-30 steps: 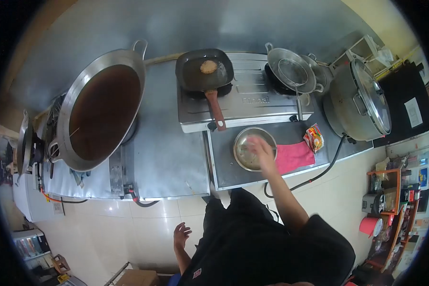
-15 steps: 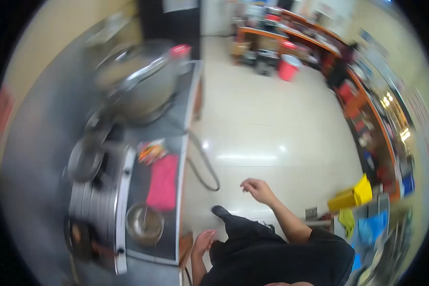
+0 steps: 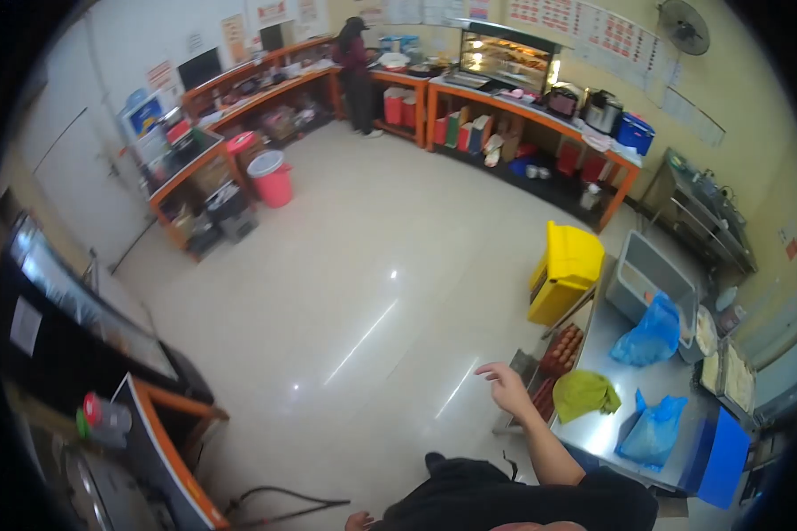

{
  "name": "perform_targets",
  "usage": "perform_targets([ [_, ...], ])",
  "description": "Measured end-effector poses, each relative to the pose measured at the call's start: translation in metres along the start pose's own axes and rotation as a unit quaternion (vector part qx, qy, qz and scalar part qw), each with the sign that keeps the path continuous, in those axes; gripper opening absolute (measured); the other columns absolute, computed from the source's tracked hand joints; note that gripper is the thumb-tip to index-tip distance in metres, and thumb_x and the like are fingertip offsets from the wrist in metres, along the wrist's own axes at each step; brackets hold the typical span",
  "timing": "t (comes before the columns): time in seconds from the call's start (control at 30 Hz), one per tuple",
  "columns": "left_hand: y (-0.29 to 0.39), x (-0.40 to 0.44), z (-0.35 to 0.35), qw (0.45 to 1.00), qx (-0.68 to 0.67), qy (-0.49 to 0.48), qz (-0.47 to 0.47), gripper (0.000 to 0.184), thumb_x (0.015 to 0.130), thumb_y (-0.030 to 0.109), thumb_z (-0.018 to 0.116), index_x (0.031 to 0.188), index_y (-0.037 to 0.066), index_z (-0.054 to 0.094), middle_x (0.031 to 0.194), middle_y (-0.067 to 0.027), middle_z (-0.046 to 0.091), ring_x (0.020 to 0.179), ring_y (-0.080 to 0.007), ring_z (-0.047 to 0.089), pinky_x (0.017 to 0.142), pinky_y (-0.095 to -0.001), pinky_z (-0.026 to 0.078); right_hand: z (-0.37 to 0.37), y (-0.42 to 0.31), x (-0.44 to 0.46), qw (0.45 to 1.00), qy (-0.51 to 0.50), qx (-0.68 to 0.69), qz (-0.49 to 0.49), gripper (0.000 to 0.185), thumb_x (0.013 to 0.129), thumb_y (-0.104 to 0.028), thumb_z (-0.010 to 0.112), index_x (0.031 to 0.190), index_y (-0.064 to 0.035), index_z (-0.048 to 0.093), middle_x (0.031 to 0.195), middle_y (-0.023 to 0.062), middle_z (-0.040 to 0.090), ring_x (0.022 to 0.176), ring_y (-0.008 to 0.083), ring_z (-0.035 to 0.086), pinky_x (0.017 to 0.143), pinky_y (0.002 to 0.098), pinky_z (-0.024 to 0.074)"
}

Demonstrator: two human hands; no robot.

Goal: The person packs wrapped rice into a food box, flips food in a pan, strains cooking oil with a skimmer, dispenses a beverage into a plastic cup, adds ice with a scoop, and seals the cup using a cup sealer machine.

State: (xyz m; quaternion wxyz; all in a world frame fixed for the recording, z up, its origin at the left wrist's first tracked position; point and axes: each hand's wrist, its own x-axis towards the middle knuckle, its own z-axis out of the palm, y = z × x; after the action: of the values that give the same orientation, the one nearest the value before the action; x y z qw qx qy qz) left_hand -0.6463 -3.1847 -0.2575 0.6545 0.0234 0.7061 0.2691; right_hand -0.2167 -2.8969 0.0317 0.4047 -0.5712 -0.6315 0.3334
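My right hand [image 3: 503,387] is held out over the floor, fingers loosely spread and holding nothing. It is nearest to a steel table [image 3: 613,373], where a green cloth [image 3: 584,396] lies by the near corner. Two blue plastic bags [image 3: 651,329] [image 3: 653,431] rest on that table, next to a grey tub [image 3: 639,281]. At the bottom edge, my left hand [image 3: 359,522] is partly cut off; its visible fingers look loosely apart, with nothing seen in them. A black hose or cable [image 3: 292,497] lies near it.
A yellow bin [image 3: 571,265] and egg trays [image 3: 561,350] stand beside the steel table. A co-worker [image 3: 356,75] stands at the far counter, near a lit food display [image 3: 509,60]. A pink bucket [image 3: 273,184] is on the floor. An orange-edged counter [image 3: 173,442] is at lower left.
My view has swung right, from the stove counter toward the room and steel table. The pink cloth and bowl have left view. My left hand now shows only at the bottom edge.
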Motion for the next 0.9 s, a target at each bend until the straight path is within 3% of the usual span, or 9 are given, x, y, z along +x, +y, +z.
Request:
perform_targets([
  [0.13,0.163,-0.004,0.066,0.999,-0.003,-0.032,-0.039,0.046,0.094,0.039,0.051,0.130,0.010,0.045,0.125,-0.0143,0.043,0.114,-0.0250,0.041,0.094,-0.0443,0.036,-0.081,0.033,0.120,0.969,0.061,0.091,0.220,0.030,0.086,0.004,0.036,0.100,0.0008,0.062,0.084,0.0057,0.062,0.081,0.0130,0.059,0.072,0.0259,0.0490],
  [0.23,0.278,0.009,0.103,0.998,0.011,-0.038,-0.045,0.056,0.095,0.044,0.050,0.141,0.013,0.040,0.147,-0.0168,0.036,0.137,-0.0275,0.033,0.111,-0.0501,0.029,-0.070,0.080,0.209,0.975,0.126,0.096,0.153,0.028,0.088,0.001,0.039,0.101,-0.0005,0.063,0.082,0.0071,0.064,0.075,0.0126,0.060,0.071,0.0261,0.0493],
  [0.33,0.336,0.178,0.095,0.998,0.011,-0.019,0.055,0.026,0.092,0.026,0.054,0.103,0.003,0.059,0.083,-0.0143,0.063,0.073,-0.0260,0.064,0.064,-0.0379,0.056,-0.039,0.096,0.282,0.979,0.111,0.039,0.168,0.023,0.090,-0.002,0.044,0.103,-0.0009,0.064,0.082,0.0062,0.064,0.075,0.0144,0.061,0.071,0.0270,0.0498],
  [0.4,0.416,0.220,0.120,0.999,0.034,0.017,0.019,0.027,0.091,0.024,0.053,0.105,0.001,0.057,0.086,-0.0153,0.062,0.074,-0.0268,0.063,0.062,-0.0408,0.054,-0.021,0.098,0.332,0.981,0.069,0.003,0.184,0.023,0.090,-0.002,0.046,0.104,-0.0018,0.065,0.084,0.0070,0.067,0.074,0.0150,0.061,0.071,0.0280,0.0510],
  [0.53,0.599,0.313,0.221,0.988,0.149,-0.014,0.030,0.030,0.091,0.025,0.054,0.113,0.004,0.053,0.092,-0.0117,0.063,0.075,-0.0239,0.063,0.062,-0.0377,0.053,-0.042,0.118,0.426,0.961,0.147,0.093,0.214,0.020,0.091,-0.005,0.049,0.104,-0.0002,0.063,0.086,0.0058,0.066,0.076,0.0148,0.061,0.073,0.0268,0.0502],
  [0.67,0.805,0.322,0.390,0.973,0.148,-0.109,0.140,0.031,0.092,0.029,0.059,0.114,0.008,0.055,0.093,-0.0094,0.064,0.078,-0.0188,0.063,0.065,-0.0320,0.053,-0.119,0.175,0.517,0.924,0.290,0.100,0.227,0.014,0.094,-0.008,0.052,0.101,-0.0026,0.062,0.081,0.0041,0.064,0.068,0.0095,0.057,0.060,0.0221,0.0463],
  [0.73,0.895,0.341,0.468,0.948,0.201,-0.145,0.198,0.031,0.093,0.028,0.058,0.115,0.008,0.055,0.093,-0.0091,0.064,0.079,-0.0181,0.063,0.065,-0.0315,0.053,-0.148,0.199,0.573,0.910,0.328,0.092,0.236,0.014,0.094,-0.004,0.049,0.100,-0.0015,0.062,0.081,0.0057,0.064,0.072,0.0111,0.059,0.066,0.0244,0.0491],
  [0.87,1.000,0.416,0.598,0.926,0.191,-0.176,0.274,0.031,0.092,0.025,0.057,0.117,0.007,0.055,0.093,-0.0095,0.063,0.081,-0.0193,0.064,0.067,-0.0332,0.054,-0.207,0.275,0.704,0.891,0.352,0.119,0.261,0.016,0.093,-0.003,0.047,0.100,-0.0014,0.061,0.080,0.0067,0.064,0.069,0.0102,0.059,0.062,0.0240,0.0486],
  [0.9,1.016,0.426,0.629,0.941,0.194,-0.125,0.246,0.029,0.091,0.022,0.057,0.116,0.007,0.055,0.090,-0.0095,0.063,0.079,-0.0195,0.064,0.065,-0.0320,0.053,-0.223,0.299,0.745,0.896,0.348,0.096,0.257,0.016,0.093,-0.003,0.047,0.101,-0.0015,0.061,0.080,0.0069,0.065,0.069,0.0100,0.059,0.062,0.0238,0.0485],
])
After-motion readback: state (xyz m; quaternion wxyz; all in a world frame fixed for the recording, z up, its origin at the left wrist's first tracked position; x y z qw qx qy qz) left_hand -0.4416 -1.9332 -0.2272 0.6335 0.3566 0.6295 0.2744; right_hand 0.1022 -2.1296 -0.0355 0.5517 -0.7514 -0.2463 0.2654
